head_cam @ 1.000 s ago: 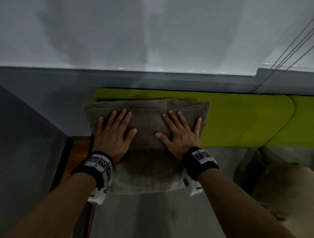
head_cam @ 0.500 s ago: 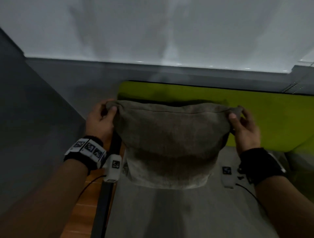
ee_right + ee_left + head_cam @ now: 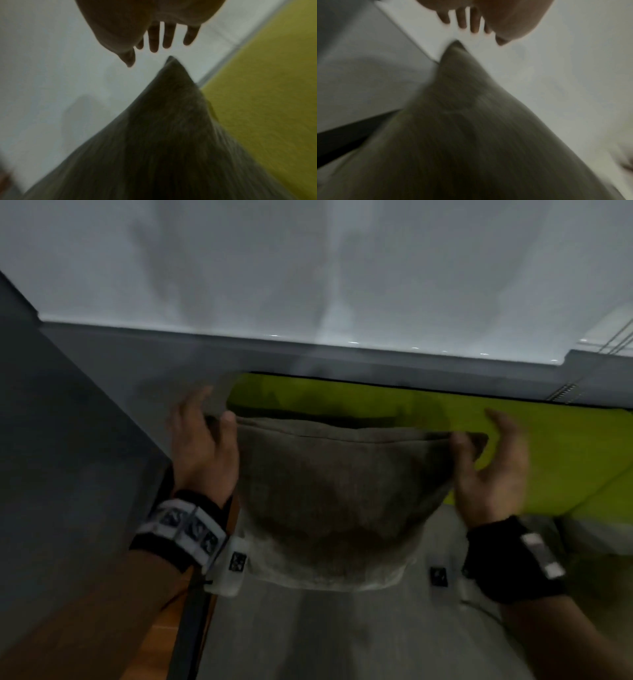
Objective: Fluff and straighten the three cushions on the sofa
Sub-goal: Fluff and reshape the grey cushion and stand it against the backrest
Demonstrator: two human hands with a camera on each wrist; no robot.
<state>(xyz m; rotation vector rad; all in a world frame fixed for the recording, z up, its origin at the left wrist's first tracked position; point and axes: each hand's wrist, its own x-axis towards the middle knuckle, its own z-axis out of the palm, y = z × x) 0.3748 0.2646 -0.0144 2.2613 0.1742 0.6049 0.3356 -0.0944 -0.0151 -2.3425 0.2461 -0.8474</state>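
Note:
A grey-brown cushion (image 3: 339,494) stands upright on the sofa seat and leans against the green backrest (image 3: 376,405). My left hand (image 3: 205,440) is at its top left corner and my right hand (image 3: 489,470) at its top right corner. In the left wrist view the left hand (image 3: 476,24) has straight, spread fingers just clear of the pointed cushion corner (image 3: 457,48). The right wrist view shows the right hand (image 3: 142,44) likewise spread, with a gap to the cushion corner (image 3: 171,62). Both hands are motion-blurred. No other cushion is in view.
The grey sofa seat (image 3: 342,628) runs toward me below the cushion. A grey armrest (image 3: 68,474) rises on the left, with wooden floor (image 3: 164,638) beside a dark frame edge (image 3: 191,628). A white wall (image 3: 308,268) stands behind the sofa.
A second ago both palms pressed flat on the cushion's front. Half a second ago they pinched its top corners. Now the fingers have spread away from the corners.

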